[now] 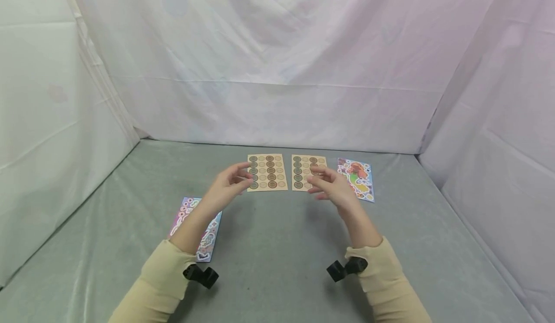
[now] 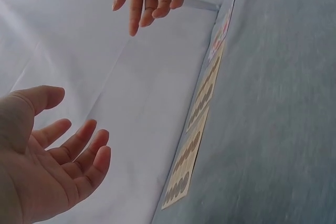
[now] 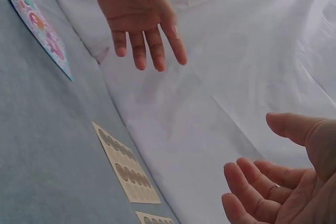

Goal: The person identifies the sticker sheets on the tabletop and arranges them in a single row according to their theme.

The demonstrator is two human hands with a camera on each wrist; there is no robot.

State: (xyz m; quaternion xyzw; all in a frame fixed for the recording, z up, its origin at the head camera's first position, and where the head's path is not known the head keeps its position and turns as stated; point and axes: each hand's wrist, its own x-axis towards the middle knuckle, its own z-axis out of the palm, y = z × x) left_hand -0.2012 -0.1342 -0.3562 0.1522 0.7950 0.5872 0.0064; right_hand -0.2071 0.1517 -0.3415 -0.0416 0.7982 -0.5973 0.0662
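Both hands are held in the air over the table, palms facing each other, with nothing in either. My left hand (image 1: 225, 185) has its fingers loosely bent and its thumb apart, as the left wrist view also shows. It is nearest the left tan sheet of round stickers (image 1: 270, 172), overlapping its edge in the head view. My right hand (image 1: 335, 188), similarly relaxed, overlaps the right tan sheet (image 1: 298, 171) and a colourful sticker sheet (image 1: 363, 178). Another colourful sticker sheet (image 1: 211, 236) lies below my left forearm, which partly hides it.
The grey cloth-covered table (image 1: 273, 265) carries all the sheets. White fabric (image 1: 269, 111) hangs behind it and along both sides. A black wrist camera (image 1: 201, 275) is strapped at the left sleeve, another wrist camera (image 1: 347, 268) at the right.
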